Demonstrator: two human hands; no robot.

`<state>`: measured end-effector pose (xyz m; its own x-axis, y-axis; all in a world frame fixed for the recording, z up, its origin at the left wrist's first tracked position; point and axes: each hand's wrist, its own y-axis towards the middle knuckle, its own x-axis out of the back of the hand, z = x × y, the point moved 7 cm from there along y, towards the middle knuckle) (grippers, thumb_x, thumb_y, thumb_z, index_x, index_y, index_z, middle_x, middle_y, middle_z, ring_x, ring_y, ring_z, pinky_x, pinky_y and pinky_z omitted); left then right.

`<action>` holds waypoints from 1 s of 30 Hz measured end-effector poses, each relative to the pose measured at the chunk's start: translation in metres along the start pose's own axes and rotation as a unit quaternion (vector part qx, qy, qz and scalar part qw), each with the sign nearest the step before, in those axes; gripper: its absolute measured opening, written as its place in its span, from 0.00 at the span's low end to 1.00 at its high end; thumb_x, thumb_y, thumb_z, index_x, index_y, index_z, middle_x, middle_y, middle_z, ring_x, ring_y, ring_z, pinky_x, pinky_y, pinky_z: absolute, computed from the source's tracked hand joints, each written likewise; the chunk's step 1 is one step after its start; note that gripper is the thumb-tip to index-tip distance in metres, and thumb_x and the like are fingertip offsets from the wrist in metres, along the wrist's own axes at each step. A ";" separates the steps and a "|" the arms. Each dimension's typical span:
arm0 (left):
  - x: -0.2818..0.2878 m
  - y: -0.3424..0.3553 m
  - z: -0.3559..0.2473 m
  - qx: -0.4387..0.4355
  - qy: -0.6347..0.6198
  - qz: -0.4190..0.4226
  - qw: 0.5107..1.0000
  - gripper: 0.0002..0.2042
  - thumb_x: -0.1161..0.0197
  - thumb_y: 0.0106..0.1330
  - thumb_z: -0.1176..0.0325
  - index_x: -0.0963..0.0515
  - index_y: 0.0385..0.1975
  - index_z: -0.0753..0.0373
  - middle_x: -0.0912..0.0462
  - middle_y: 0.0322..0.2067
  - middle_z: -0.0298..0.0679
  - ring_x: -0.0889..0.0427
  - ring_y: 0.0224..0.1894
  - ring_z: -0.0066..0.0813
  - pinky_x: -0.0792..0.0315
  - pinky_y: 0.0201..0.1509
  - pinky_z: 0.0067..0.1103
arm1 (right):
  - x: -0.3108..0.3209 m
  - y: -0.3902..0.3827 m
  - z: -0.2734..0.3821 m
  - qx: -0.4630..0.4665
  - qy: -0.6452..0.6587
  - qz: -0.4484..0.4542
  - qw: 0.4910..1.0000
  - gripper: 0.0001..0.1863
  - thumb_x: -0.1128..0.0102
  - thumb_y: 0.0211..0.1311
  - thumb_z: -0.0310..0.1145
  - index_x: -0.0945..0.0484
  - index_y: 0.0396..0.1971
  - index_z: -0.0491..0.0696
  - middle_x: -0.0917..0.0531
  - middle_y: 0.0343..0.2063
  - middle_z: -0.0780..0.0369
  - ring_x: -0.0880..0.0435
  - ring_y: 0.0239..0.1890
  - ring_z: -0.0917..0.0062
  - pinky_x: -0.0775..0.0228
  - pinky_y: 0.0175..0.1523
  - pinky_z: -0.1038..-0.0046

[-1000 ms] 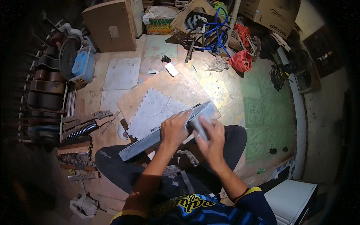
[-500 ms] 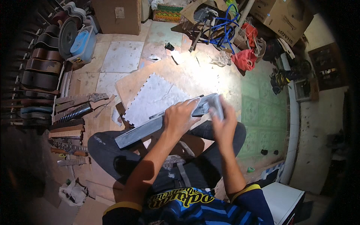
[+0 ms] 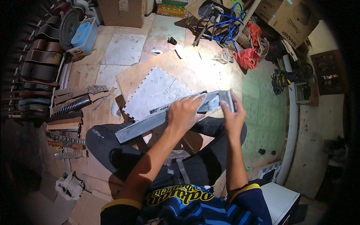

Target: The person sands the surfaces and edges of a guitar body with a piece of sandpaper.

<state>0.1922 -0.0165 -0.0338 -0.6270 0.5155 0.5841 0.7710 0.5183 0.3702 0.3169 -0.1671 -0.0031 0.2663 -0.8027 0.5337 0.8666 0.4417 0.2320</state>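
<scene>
A long grey bar [image 3: 142, 128], smeared with pale dust, lies aslant over my lap, its near end at the left and its far end at the upper right. Around its middle my left hand [image 3: 184, 112] is closed, the fingers over the top and dusted white. My right hand [image 3: 234, 110] pinches a small grey block [image 3: 226, 98], which looks like a sanding block, between thumb and fingers. That block rests against the bar's far right end. Part of the bar is hidden beneath my left hand.
Beyond the bar lies a white foam mat [image 3: 157, 90] on a wooden board. Several guitar necks [image 3: 71, 107] lie at the left, below guitar bodies [image 3: 43, 60] in a row. A tangled blue hose [image 3: 225, 32] and a red bag [image 3: 246, 59] are at the back right.
My right hand has moved slightly right, with the grey block, and no longer looks blurred. The left hand keeps its grip on the bar; the whole view has shifted a little.
</scene>
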 end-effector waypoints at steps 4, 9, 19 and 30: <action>-0.003 -0.003 0.002 0.001 0.037 0.023 0.999 0.31 0.17 0.42 0.66 0.15 0.53 0.55 0.10 0.44 0.40 0.11 0.43 0.40 0.17 0.44 0.31 | -0.008 -0.041 0.045 0.164 -0.119 0.043 0.978 0.28 0.27 0.59 0.30 0.20 0.60 0.41 0.15 0.46 0.49 0.15 0.50 0.59 0.27 0.60 0.63; 0.001 -0.001 0.002 0.006 0.015 0.012 1.000 0.32 0.17 0.42 0.65 0.15 0.54 0.54 0.11 0.43 0.39 0.11 0.43 0.40 0.17 0.45 0.31 | 0.002 -0.006 0.004 -0.011 0.022 -0.010 1.000 0.27 0.28 0.61 0.29 0.20 0.61 0.40 0.15 0.49 0.49 0.15 0.51 0.62 0.26 0.60 0.64; -0.002 -0.002 0.005 0.011 0.039 0.029 0.999 0.33 0.17 0.41 0.66 0.16 0.54 0.55 0.10 0.46 0.39 0.10 0.44 0.39 0.17 0.45 0.31 | -0.010 -0.044 0.059 0.185 -0.175 0.059 0.965 0.24 0.31 0.63 0.27 0.20 0.60 0.39 0.14 0.50 0.48 0.15 0.52 0.63 0.27 0.61 0.65; 0.000 0.001 0.000 0.001 0.035 0.021 0.999 0.31 0.16 0.40 0.65 0.15 0.51 0.55 0.10 0.45 0.40 0.10 0.45 0.40 0.17 0.45 0.30 | 0.002 -0.017 0.017 0.095 -0.091 0.025 0.991 0.27 0.28 0.59 0.28 0.19 0.61 0.44 0.16 0.49 0.47 0.17 0.52 0.56 0.28 0.61 0.62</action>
<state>0.1932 -0.0159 -0.0330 -0.5849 0.4876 0.6481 0.7959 0.4993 0.3426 0.2953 -0.1691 0.0076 0.2115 -0.6999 0.6822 0.7548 0.5604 0.3410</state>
